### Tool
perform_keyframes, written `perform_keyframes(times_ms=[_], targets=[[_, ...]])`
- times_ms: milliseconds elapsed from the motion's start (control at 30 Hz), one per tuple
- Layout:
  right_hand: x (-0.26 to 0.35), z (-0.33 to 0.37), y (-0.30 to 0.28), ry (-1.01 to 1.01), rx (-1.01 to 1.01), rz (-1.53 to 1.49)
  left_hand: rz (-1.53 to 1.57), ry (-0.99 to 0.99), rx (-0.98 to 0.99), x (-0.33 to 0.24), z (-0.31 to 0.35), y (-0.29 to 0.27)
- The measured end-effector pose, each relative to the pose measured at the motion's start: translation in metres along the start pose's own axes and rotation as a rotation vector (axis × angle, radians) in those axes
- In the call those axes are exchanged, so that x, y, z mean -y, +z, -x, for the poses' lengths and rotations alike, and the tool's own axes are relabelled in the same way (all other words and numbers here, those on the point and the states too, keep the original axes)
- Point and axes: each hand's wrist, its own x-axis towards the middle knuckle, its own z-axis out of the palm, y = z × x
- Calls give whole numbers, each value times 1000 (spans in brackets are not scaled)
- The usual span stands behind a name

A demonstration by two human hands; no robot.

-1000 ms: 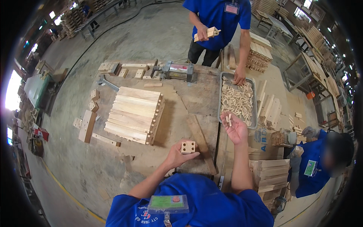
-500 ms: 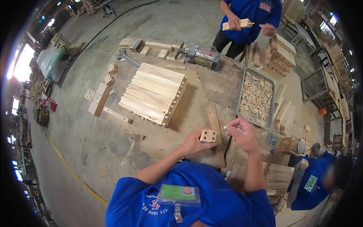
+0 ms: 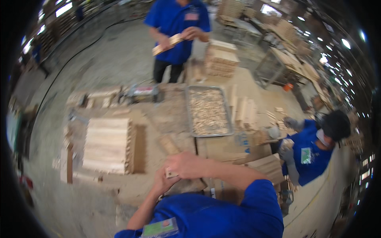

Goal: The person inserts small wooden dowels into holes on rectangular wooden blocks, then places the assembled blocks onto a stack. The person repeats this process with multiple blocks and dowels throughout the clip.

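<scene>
At the near edge of the bench my left hand (image 3: pixel 160 181) is closed round a pale wooden block (image 3: pixel 171 174), only part of whose end shows. My right hand (image 3: pixel 184 165) lies over that end, fingers curled and blurred against it. Whatever those fingers pinch is hidden. Just beyond the hands a flat wooden strip (image 3: pixel 169 144) rests on the bench. To the left sits a stack of wooden pieces (image 3: pixel 106 144) with pegs along its right side. A metal tray (image 3: pixel 230 125) of small wooden dowels (image 3: pixel 208 113) stands ahead on the right.
A metal cylinder device (image 3: pixel 143 93) lies at the bench's far side. Across the bench, a co-worker (image 3: pixel 178 31) holds a wooden piece (image 3: pixel 166 44). Another co-worker (image 3: pixel 307 152) works at the right near stacked wood (image 3: pixel 265 168). More wooden pieces (image 3: pixel 247 112) lie beside the tray.
My right hand, which held a dowel apart from the block, has moved left onto the block's end. The view has swung right. The far co-worker's two hands have come together on the wooden piece.
</scene>
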Motion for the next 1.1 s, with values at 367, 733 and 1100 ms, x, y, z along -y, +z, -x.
perform_keyframes(times_ms=[367, 733, 1100], targets=[[17, 12, 0, 92, -97, 29, 79, 80, 13, 11, -3, 8], [-16, 14, 10, 211, -173, -586, 264, 51, 43, -4, -4, 1], [-38, 46, -1, 650, -323, -1362, 395, -110, 89, -1, -2, 2]])
